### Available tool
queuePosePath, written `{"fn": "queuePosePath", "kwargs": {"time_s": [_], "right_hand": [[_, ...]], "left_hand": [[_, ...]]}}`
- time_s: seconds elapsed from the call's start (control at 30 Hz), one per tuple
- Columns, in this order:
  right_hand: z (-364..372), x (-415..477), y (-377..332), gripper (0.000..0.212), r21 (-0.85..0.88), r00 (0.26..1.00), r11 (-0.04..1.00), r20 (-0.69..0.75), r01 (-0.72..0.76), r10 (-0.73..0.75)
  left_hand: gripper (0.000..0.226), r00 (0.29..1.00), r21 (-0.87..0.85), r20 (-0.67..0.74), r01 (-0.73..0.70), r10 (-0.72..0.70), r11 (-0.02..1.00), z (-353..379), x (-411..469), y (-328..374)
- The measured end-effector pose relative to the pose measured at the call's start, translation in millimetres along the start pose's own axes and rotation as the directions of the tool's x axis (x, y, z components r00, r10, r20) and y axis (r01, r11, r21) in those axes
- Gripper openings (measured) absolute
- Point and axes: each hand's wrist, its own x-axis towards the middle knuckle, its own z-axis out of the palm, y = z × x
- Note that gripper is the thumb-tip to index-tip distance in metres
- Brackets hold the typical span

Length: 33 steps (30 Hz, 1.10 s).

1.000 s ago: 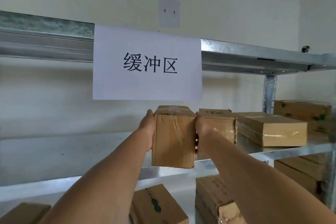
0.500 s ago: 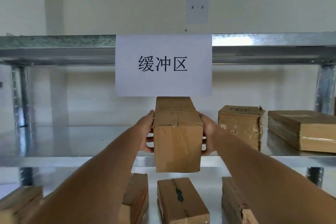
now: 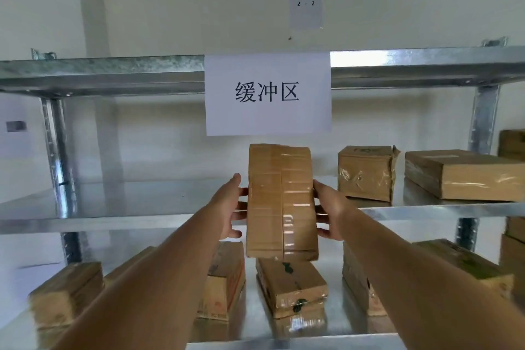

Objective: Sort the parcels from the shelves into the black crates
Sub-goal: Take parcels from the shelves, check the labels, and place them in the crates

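Since half a second ago, parcel (image 3: 281,202) tipped back, taped broad face now toward camera, clear of middle shelf (image 3: 119,207). Head view: left hand (image 3: 230,209) and right hand (image 3: 331,212) clamp its sides, fingers curled behind. Paper sign (image 3: 267,93) hangs above; small box (image 3: 366,172) beside.

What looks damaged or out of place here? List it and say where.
The small box on the middle shelf, right of the parcel held between the left hand and right hand, has a corner flap sticking up and wrinkled tape. The lower parcels lie at mixed angles.
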Motion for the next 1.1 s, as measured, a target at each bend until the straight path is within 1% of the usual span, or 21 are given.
{"fn": "queuePosePath", "kwargs": {"time_s": [0.07,0.23,0.4,0.5,0.6,0.8,0.9,1.0,1.1], "right_hand": [[5,-16,12,0.040,0.046,1.000,0.999,0.020,-0.001,0.001],[18,-50,29,0.043,0.151,0.998,0.988,0.063,-0.017,0.008],[33,-79,26,0.046,0.220,0.995,0.975,0.074,0.043,-0.061],[39,-91,22,0.048,0.254,0.992,0.965,0.091,0.059,-0.085],[43,-102,17,0.050,0.260,0.991,0.964,0.101,0.061,-0.090],[50,-116,11,0.055,0.224,0.985,0.969,0.114,0.104,-0.132],[54,-122,12,0.059,0.197,0.987,0.974,0.087,0.115,-0.134],[59,-127,13,0.058,0.204,0.989,0.971,0.057,0.122,-0.136],[64,-134,11,0.054,0.230,0.987,0.965,0.073,0.122,-0.142]], "left_hand": [[0.052,1.000,-0.040,-0.021,-0.009,0.008,0.999,-9,-13,-8],[0.051,0.999,-0.104,-0.019,-0.042,0.040,0.994,-30,-45,-18],[0.054,0.995,-0.136,-0.034,-0.098,0.094,0.986,-46,-75,-15],[0.055,0.994,-0.156,-0.009,-0.111,0.111,0.982,-55,-88,-12],[0.063,0.993,-0.138,0.035,-0.110,0.116,0.984,-61,-97,-9],[0.064,0.989,-0.118,0.011,-0.142,0.145,0.983,-68,-116,-8],[0.062,0.988,-0.111,0.010,-0.152,0.154,0.982,-75,-123,-6],[0.064,0.990,-0.066,0.031,-0.138,0.141,0.988,-85,-127,-4],[0.070,0.992,-0.028,0.019,-0.125,0.126,0.992,-93,-130,-4]]}}
